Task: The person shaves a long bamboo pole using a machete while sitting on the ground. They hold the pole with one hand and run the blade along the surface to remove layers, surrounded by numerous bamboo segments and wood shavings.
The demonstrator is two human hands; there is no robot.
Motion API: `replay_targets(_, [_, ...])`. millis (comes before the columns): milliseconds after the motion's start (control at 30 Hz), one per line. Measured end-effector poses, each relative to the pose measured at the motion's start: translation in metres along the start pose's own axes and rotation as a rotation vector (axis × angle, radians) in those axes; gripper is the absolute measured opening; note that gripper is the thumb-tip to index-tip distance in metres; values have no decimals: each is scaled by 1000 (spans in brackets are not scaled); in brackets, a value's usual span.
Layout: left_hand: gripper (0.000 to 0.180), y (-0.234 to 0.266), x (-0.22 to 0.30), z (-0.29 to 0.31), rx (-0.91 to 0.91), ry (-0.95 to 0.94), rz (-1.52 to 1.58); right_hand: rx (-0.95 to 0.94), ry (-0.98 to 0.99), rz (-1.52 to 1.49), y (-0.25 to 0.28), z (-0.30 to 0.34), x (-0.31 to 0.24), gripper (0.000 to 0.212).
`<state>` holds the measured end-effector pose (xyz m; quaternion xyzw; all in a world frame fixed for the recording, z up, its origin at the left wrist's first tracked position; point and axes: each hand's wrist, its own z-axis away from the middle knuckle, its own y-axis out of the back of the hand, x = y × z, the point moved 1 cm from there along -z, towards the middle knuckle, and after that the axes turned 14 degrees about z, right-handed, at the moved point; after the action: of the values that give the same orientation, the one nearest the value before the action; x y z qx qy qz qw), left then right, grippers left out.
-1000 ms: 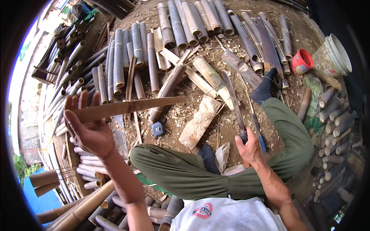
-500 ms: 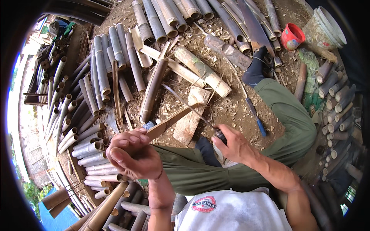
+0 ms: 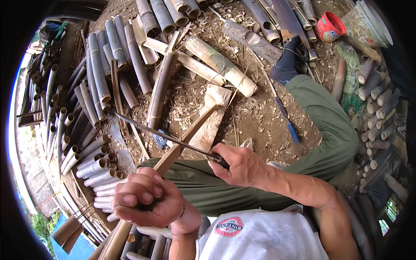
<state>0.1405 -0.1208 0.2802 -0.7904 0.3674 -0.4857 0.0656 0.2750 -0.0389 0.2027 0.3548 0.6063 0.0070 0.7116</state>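
Note:
My left hand (image 3: 149,197) is curled round the near end of a split bamboo strip (image 3: 199,123), palm up. The strip slants away, its far end resting on a pale wooden block (image 3: 211,125) on the ground. In my right hand (image 3: 242,167), closed round a dark handle, is a knife with a long narrow blade (image 3: 160,133). The blade points to the left and crosses over the strip, about midway between the block and my left hand. Whether the edge touches the strip, I cannot tell.
Cut bamboo tubes (image 3: 99,69) lie in rows on the left and far side, with more stacked at right (image 3: 381,104). A blue-handled tool (image 3: 287,119), a tape measure (image 3: 161,138), a red pail (image 3: 329,27), a grey bucket (image 3: 368,26) and a saw (image 3: 289,21) lie around.
My right hand has swung the knife left and nearer me, so its blade now lies across the strip farther from the block. My left hand has shifted slightly nearer and the strip stands steeper.

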Motion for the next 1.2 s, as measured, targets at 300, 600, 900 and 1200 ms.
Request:
replay_targets(300, [30,4,1,-8,-33,17,79,-51,-111,-11,-7,-7,1,25])
replay_targets(600, [35,5,-4,-10,-22,-1,40,52,-15,70,-9,-16,21,26])
replay_targets(900, [33,17,-2,-18,-43,21,57,30,-281,361,-74,-15,195,24])
replay_targets(1200, [45,9,0,-30,-61,89,187,-179,-513,253,-59,-24,211,39])
